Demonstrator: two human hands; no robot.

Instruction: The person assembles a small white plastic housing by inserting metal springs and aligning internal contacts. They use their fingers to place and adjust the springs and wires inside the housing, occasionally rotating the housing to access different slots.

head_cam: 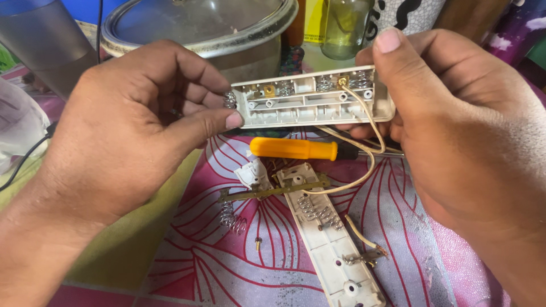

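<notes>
A white plastic casing (313,101) (its springs and brass contacts exposed) is pinched at one end by the left hand (131,136) and clasped at the other by the right hand (449,125), above the patterned cloth (187,261). Just below are seen an orange-handled screwdriver (296,149), a second casing half (335,239), a loose spring (230,217) and a small screw (257,243).

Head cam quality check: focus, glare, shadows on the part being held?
Head view: even, soft light; the white plastic housing between left hand and right hand is sharp, springs and contacts readable. Faint shadows under the orange screwdriver. Mild glare on the glass pot lid behind; background jars slightly soft.
</notes>
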